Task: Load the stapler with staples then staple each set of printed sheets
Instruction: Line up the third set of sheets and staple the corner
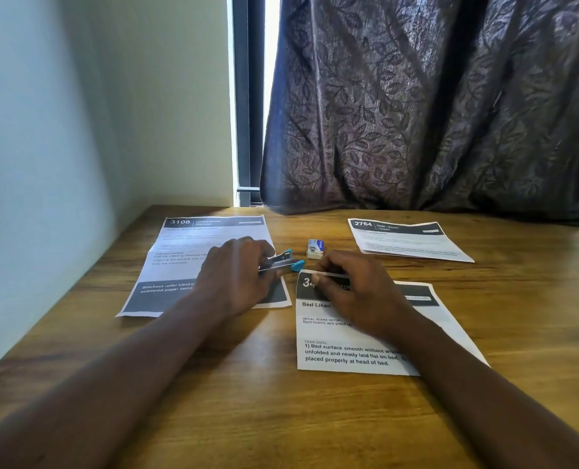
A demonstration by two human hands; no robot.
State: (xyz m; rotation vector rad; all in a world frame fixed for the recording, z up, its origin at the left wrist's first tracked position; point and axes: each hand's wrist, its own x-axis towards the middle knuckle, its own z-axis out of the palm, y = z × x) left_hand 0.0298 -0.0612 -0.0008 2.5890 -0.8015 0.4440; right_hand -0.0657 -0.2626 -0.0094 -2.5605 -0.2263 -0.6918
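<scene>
A: Where's the stapler (pixel 281 262)?

B: In the left hand (pixel 235 275), over the right edge of the sheet headed 3108 (pixel 193 262). It's small, blue and silver, and it looks opened: one blue tip points up, another points right toward the other hand. The fingers are wrapped round its body.

A: And the right hand (pixel 352 292)?

B: Curled over the top of the nearest sheet (pixel 359 336), the one that reads "Bed Linen". Thumb and fingertips pinch a thin pale strip (pixel 332 274) lying level just beside the stapler's blue tip. It could be a stick of staples, but it's too small to say for certain.

A: Is the strip touching the stapler?

B: Close to it; I can't tell if they meet.

A: Anything else nearby?

B: A little staple box (pixel 315 248) stands just behind the two hands, between the sheets, white with a blue label. I can't make out whether it's open.

A: How many sets of paper?

B: Three. The 3108 one on the left, creased across; the Bed Linen one in front at the right; and one headed 2764 (pixel 406 240) far right, well apart from the hands.

A: What are they lying on?

B: A wooden counter (pixel 247 384). A pale wall (pixel 78 113) runs along the left, and a dark curtain (pixel 433 103) with a leaf pattern hangs behind, its hem resting on the counter's back edge
</scene>
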